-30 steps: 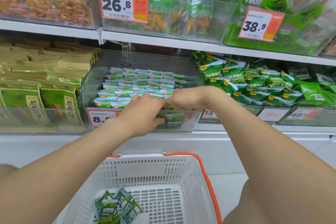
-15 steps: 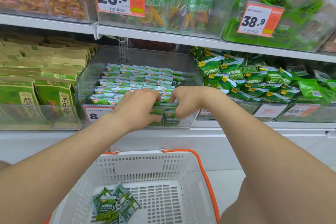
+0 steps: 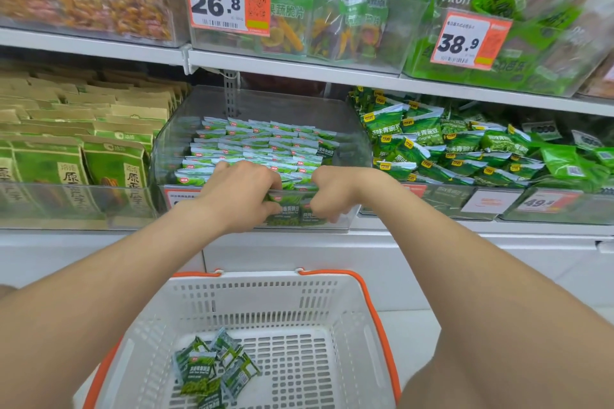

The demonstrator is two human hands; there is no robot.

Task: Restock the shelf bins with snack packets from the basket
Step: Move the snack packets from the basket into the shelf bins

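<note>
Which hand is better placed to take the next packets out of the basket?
Probably the left. The left hand and the right hand are both at the front of the clear bin, but the loose packets lie in the left part of the basket, nearer the left forearm.

**Shelf bin**: clear plastic, open at the top, straight ahead of me. **Snack packets**: small and green with pale sealed top edges, standing upright in tight rows from the back wall to the front. The front row shows through the bin's front wall, where my left hand and right hand curl over it. **Basket**: white slotted plastic with an orange rim, upright below the bin. **Loose packets**: a small overlapping heap of the same kind, lying flat on its floor, left of centre.
</note>
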